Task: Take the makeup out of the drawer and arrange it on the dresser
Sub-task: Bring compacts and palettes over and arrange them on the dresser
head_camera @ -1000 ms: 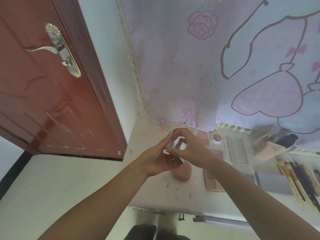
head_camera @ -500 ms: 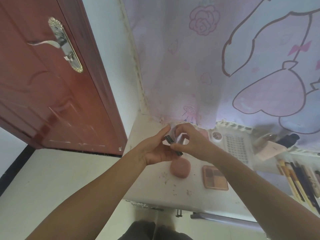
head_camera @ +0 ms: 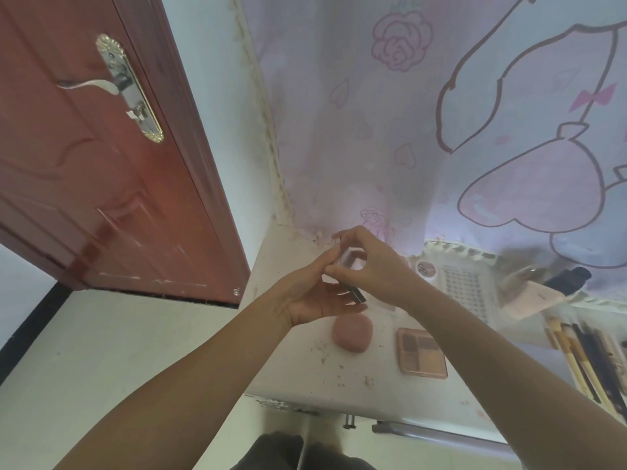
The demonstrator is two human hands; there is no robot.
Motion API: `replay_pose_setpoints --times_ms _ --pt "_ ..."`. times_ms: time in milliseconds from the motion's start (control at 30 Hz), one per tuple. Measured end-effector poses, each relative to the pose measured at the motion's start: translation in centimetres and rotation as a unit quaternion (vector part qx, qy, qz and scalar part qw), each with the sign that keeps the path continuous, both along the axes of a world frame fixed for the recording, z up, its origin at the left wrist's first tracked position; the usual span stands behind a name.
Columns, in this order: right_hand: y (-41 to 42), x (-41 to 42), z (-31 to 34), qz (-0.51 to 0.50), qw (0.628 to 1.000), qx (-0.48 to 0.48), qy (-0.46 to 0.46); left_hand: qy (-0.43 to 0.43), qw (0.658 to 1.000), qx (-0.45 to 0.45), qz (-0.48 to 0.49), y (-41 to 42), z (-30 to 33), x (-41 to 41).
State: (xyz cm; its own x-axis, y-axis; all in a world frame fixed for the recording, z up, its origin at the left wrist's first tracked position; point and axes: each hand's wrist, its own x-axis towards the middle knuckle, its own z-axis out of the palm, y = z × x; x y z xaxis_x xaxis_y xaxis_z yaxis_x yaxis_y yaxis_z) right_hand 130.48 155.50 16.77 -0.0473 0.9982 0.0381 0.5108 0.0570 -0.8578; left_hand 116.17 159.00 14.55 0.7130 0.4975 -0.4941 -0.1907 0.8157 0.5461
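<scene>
Both hands meet above the back left of the white dresser top (head_camera: 298,364). My right hand (head_camera: 369,266) pinches a small silver and dark makeup stick (head_camera: 349,276) from above. My left hand (head_camera: 315,296) lies palm up under it, thumb against the stick's upper end. On the dresser lie a pink puff (head_camera: 352,333), an eyeshadow palette (head_camera: 421,352), a small round jar (head_camera: 425,269), a white tray (head_camera: 464,293), a pale tube with a black cap (head_camera: 543,293) and several brushes and pencils (head_camera: 590,364) at the right.
A red-brown door (head_camera: 101,198) with a metal handle stands open at the left. A pink printed curtain (head_camera: 441,113) hangs behind the dresser. A drawer front with a handle (head_camera: 441,432) shows below the dresser's front edge.
The view has shifted a little. My left fingers have straightened out under the stick while my right hand keeps its pinch; the stick now sticks out lower right of the hands.
</scene>
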Motion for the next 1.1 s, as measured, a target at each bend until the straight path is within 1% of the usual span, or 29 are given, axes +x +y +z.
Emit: replay_pose_setpoints --times_ms 133,267,367,433,533,600,633,700,767,833,900,967,1000,1100 --pt "-0.1 0.1 1.0 -0.001 0.999 0.028 0.015 -0.024 1.0 0.012 0.0 0.1 0.4 -0.1" --pt "0.2 0.4 1.5 0.004 0.999 0.031 0.035 -0.023 1.0 0.007 0.0 0.3 1.0 0.1" --pt "0.4 1.1 1.5 0.004 0.995 0.027 0.099 -0.012 0.999 -0.008 -0.032 0.4 1.2 -0.3" --pt "0.8 1.7 2.1 0.025 0.992 0.005 0.123 -0.027 0.998 -0.03 -0.041 0.4 1.1 -0.5" --pt "1.5 2.6 3.6 0.05 0.991 -0.057 0.115 -0.079 0.994 -0.051 -0.05 0.3 0.9 -0.8" --pt "2.1 3.2 4.1 0.059 0.988 -0.075 0.118 -0.105 0.99 -0.062 -0.066 0.3 0.7 -1.0" --pt "2.3 3.3 4.1 0.061 0.985 -0.083 0.136 -0.116 0.988 -0.072 -0.066 0.3 0.6 -1.2" --pt "2.4 3.5 3.6 0.045 0.978 -0.094 0.183 -0.123 0.988 -0.078 -0.05 0.5 0.2 -1.7" --pt "2.5 3.6 2.4 0.017 0.973 -0.102 0.206 -0.129 0.987 -0.092 -0.018 0.7 -0.5 -2.2" --pt "2.4 3.7 1.0 0.003 0.972 -0.106 0.212 -0.133 0.985 -0.113 0.01 0.7 -1.3 -2.6" --pt "2.1 3.5 0.0 0.029 0.971 -0.123 0.203 -0.146 0.981 -0.123 0.023 0.6 -1.9 -2.9" --pt "2.1 2.8 -0.7 0.06 0.974 -0.137 0.169 -0.167 0.976 -0.132 0.035 0.5 -2.4 -3.3" --pt "2.2 2.3 -1.0 0.064 0.974 -0.137 0.167 -0.179 0.973 -0.138 0.039 0.5 -2.6 -3.5" --pt "3.2 1.0 -1.3 0.03 0.963 -0.14 0.228 -0.211 0.968 -0.134 0.024 0.8 -3.1 -4.1"
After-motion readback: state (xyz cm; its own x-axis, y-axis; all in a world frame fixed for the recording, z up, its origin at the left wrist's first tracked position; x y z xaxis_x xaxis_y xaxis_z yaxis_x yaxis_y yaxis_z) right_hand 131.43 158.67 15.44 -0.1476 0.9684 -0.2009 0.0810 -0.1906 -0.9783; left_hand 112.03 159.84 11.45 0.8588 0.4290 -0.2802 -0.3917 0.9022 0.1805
